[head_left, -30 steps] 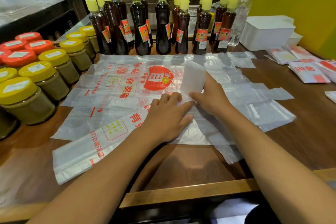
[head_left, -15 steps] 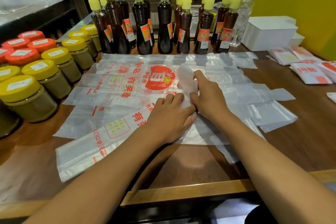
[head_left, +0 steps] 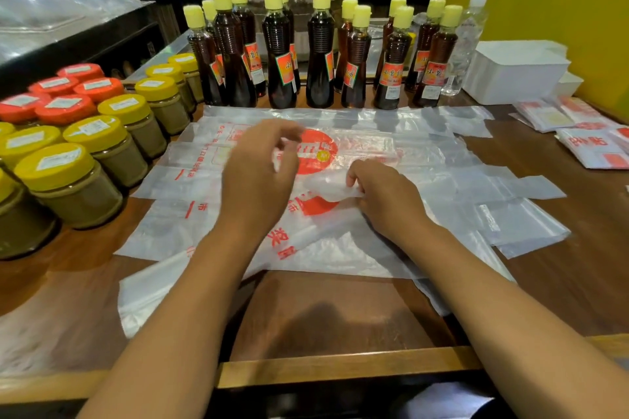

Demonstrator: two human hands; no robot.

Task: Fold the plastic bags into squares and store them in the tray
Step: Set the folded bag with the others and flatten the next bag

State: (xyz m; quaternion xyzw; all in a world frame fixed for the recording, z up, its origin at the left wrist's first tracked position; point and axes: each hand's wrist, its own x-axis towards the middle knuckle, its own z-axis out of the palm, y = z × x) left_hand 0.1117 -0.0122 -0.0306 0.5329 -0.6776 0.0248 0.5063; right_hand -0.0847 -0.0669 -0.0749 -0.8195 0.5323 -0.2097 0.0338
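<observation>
Left hand (head_left: 258, 173) lifted off, fingers loose | right hand (head_left: 384, 194) pinched folded bag (head_left: 326, 185) | fold nearly square, tray (head_left: 514, 73) next

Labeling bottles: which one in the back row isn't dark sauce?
The clear plastic bottle with a white cap, at the row's right end beside the white plastic tray. Every other bottle holds dark liquid under a yellow cap.

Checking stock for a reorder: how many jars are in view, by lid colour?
Round jars with orange plastic lids: 5
Round jars with yellow plastic lids: 9, two of them cut off at the left edge
Total: 14
</observation>
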